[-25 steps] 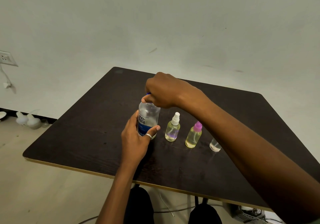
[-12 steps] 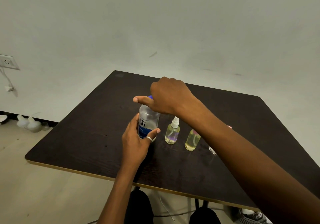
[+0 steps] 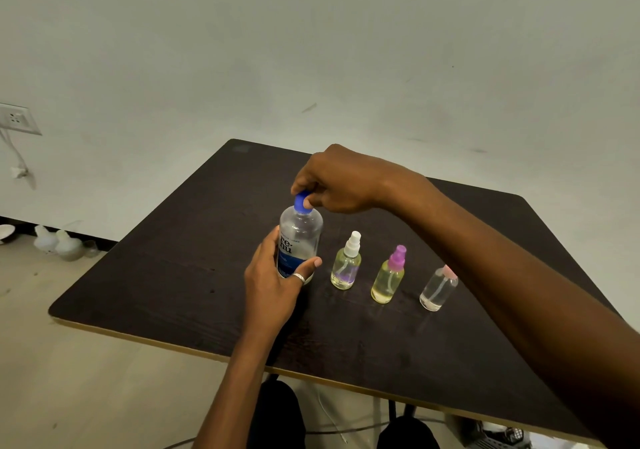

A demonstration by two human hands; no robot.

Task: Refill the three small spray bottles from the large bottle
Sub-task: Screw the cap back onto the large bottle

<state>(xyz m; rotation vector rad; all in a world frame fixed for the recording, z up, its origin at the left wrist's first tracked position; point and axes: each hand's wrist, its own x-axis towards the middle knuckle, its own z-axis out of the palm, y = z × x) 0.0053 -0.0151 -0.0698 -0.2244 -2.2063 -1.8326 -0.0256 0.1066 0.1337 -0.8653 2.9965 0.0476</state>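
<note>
The large clear bottle (image 3: 299, 237) with a blue label stands upright on the dark table (image 3: 173, 275). My left hand (image 3: 273, 282) grips its lower body. My right hand (image 3: 339, 180) pinches its blue cap (image 3: 300, 202) from above. To the right stand three small spray bottles in a row: one with a white sprayer (image 3: 346, 263), one with a purple sprayer (image 3: 389, 275), and a clear one with a pink top (image 3: 437, 289), partly behind my right forearm.
The table's front edge (image 3: 207, 351) runs close to my body. On the floor at the left by the wall lie a few pale containers (image 3: 59, 244). A wall socket (image 3: 15, 119) with a cable sits at the far left.
My right hand has turned on the cap: its thumb, stretched out to the left half a second ago, now pinches the blue cap again. The left hand keeps its grip.
</note>
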